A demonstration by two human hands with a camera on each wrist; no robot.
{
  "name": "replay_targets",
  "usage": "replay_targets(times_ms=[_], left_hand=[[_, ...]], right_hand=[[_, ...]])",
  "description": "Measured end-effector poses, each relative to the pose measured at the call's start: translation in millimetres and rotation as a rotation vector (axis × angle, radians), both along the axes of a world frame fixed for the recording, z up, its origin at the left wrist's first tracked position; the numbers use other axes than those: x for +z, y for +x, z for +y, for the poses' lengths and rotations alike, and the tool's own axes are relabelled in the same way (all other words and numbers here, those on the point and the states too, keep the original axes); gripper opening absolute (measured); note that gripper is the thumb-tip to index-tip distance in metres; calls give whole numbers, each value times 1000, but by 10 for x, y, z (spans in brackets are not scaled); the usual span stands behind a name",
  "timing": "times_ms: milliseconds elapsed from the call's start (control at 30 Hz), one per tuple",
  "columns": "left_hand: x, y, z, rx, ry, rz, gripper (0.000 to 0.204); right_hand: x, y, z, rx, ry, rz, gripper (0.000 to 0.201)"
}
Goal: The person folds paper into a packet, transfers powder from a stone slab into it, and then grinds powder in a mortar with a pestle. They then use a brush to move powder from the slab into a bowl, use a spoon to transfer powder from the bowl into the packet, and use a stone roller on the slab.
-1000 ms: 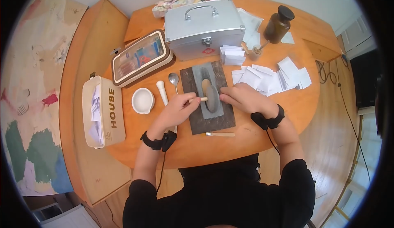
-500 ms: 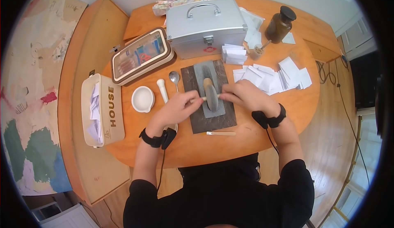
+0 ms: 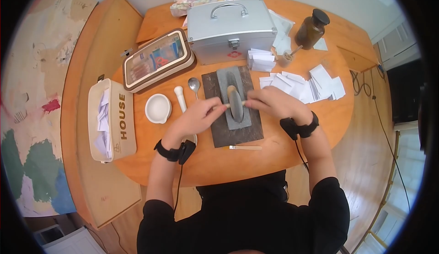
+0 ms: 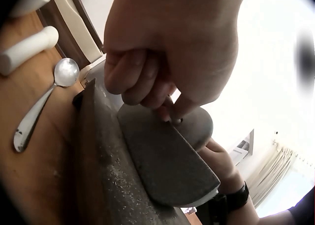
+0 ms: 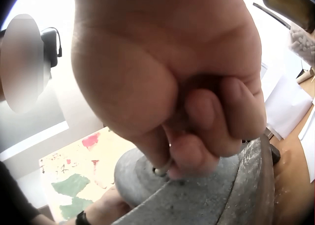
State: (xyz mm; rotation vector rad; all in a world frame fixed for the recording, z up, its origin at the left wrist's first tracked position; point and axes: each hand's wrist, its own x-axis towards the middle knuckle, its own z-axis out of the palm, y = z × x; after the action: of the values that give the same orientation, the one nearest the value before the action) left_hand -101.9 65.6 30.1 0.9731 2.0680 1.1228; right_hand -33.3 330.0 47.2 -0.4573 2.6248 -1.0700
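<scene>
A grey stone grinding wheel (image 3: 236,108) stands on edge in the groove of a boat-shaped grinding trough (image 3: 245,123). A short wooden axle runs through the wheel. My left hand (image 3: 197,116) grips its left end, and the fingers curl tightly in the left wrist view. On the other side, my right hand (image 3: 280,104) holds the right end, with thumb and fingers around the axle tip (image 5: 160,171). Both hands sit close beside the wheel (image 4: 201,129). Under the trough lies a dark stone-like board (image 3: 219,138) with pale crumbs on it.
Left of the board are a spoon (image 3: 194,84), a white pestle (image 3: 180,97), a white mortar (image 3: 158,108) and a bin (image 3: 123,137). Behind stand a clear-lidded case (image 3: 157,62) and silver box (image 3: 231,27). Paper packets (image 3: 292,87), a brown jar (image 3: 313,29) and a small brush (image 3: 247,148) lie around.
Both hands and the axle have moved slightly away from my body, the wheel turning in the trough. The wheel leans less to one side than before. Both hands keep their hold.
</scene>
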Motion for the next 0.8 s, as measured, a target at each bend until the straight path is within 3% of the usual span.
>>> replay_targets(times_ms=[100,200,300,333,400,533,633,700,800], left_hand=[[109,17,-13,-46,-80,-34,27],[-8,-150,79,80,-52,46,27],[-146,-250,183,300,107,48,26],[-168,-236,179,326,106,29,25],[-229,-155,123,256,108,-2,25],[-206,-40,-89,-40,38,-177,27],[-107,-79,-64,-91,43,-333,29],[-133,-144,3,46,54,-223,28],[-230,-228,163,278,174,-112,26]], right_hand=[[53,12,23,79,14,-54,35],[41,-155,-23,-34,88,-14,37],[-155,-313,-74,-212,-78,198,35],[-199,-319,-75,-186,-69,219,35],[-213,-292,-90,-138,-52,260,34],[97,-96,-6,71,-40,-156,37],[114,-122,34,107,-148,-312,39],[21,-206,23,25,-147,-274,40],[-176,-299,-58,-172,-224,29,41]])
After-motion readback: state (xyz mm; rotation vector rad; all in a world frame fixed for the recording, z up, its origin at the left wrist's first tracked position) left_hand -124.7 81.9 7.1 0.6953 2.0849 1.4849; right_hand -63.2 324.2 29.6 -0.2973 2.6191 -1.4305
